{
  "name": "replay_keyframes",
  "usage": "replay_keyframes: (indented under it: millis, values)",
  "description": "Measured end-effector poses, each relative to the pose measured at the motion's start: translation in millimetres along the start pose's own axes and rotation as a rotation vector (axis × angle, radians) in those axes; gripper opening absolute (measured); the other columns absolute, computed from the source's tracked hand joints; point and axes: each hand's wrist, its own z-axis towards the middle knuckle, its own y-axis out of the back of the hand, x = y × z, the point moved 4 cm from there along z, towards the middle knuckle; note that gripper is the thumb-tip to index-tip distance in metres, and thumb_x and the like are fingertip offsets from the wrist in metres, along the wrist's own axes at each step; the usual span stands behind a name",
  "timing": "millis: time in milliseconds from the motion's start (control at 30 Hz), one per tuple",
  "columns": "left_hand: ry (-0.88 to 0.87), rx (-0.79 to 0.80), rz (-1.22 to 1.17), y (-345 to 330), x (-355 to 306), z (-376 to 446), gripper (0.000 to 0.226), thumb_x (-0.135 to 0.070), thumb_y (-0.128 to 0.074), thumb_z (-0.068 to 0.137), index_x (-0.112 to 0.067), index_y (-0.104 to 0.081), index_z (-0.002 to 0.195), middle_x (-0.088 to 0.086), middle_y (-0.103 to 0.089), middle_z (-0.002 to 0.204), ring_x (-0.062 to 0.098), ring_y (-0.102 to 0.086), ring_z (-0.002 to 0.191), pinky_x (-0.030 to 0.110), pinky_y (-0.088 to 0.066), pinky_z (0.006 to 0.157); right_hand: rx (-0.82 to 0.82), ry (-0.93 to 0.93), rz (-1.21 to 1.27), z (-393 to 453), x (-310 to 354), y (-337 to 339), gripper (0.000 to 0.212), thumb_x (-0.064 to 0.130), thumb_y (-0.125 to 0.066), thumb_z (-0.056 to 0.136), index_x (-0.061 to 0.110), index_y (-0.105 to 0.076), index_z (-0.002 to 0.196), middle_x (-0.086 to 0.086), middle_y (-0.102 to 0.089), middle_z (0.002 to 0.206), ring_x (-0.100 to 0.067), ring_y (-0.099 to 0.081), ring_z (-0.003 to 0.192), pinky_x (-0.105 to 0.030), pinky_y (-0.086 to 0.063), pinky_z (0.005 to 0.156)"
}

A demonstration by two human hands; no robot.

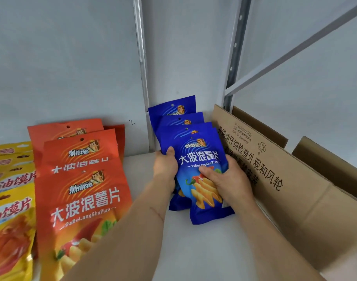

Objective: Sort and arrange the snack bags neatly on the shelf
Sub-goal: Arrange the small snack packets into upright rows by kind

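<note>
Four glossy blue foil snack bags (190, 151) stand in an overlapping row near the back right of a smooth white shelf (204, 250), each with a small hang hole at the top and a printed picture of ridged yellow chips. Both hands hold the frontmost bag: the left hand (166, 166) grips its left edge with the thumb over the front, and the right hand (224, 179) lies across its lower front, fingers curled onto the picture.

To the left, three orange foil bags (82, 191) of the same design lean in a tidy overlapping stack, and further left, yellow foil bags (10, 209) are stacked the same way, cut off by the frame edge. To the right, an open brown corrugated cardboard box (295, 195) with black printed characters sits just beside the blue row. Grey metal uprights (142, 67) rise behind.

The film looks slick and the bags puffy, so the blue row seems likely to slide or fan out if the front bag is released without support. It leans slightly right already and could tip against the box flap.
</note>
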Motion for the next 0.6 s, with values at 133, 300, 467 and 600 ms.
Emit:
replay_keyframes:
  millis: [133,300,467,600]
  values:
    - [-0.064,-0.008,0.055,-1.4,-4.7,0.1,0.042,-0.039,-0.048,0.102,-0.009,-0.047,0.131,0.012,-0.062,0.125,0.031,-0.064,0.108,0.049,-0.055,0.094,-0.032,0.006,-0.019,-0.6,1.3,-1.1,0.087,0.079,-0.072,0.053,0.037,-0.051,0.126,0.016,-0.069,0.103,-0.008,-0.068,0.091,-0.043,-0.058,0.084]
    - [-0.058,0.022,0.123,-0.4,-15.7,-3.0,0.047,-0.04,-0.051,0.1,-0.006,-0.044,0.132,0.014,-0.06,0.128,0.032,-0.063,0.11,0.048,-0.055,0.094,-0.027,0.03,-0.08,-7.5,9.2,4.1,0.09,0.077,-0.071,0.059,0.032,-0.045,0.132,0.013,-0.066,0.114,-0.012,-0.065,0.099,-0.041,-0.056,0.087]
    - [-0.128,-0.007,0.222,12.0,-31.9,-30.2,0.05,-0.034,-0.055,0.099,-0.003,-0.04,0.134,0.013,-0.057,0.131,0.031,-0.062,0.112,0.043,-0.056,0.09,-0.096,0.13,-0.312,-13.6,23.4,13.9,0.099,0.073,-0.068,0.07,0.025,-0.031,0.148,0.002,-0.047,0.144,-0.019,-0.05,0.127,-0.041,-0.05,0.096]
    - [-0.265,-0.069,0.393,25.6,-41.6,-60.9,0.049,-0.033,-0.055,0.098,-0.009,-0.039,0.137,0.011,-0.054,0.136,0.03,-0.061,0.115,0.043,-0.056,0.089,-0.114,0.24,-0.426,-25.4,32.9,18.0,0.088,0.069,-0.059,0.082,0.018,-0.032,0.148,-0.006,-0.036,0.152,-0.023,-0.037,0.137,-0.043,-0.041,0.104]
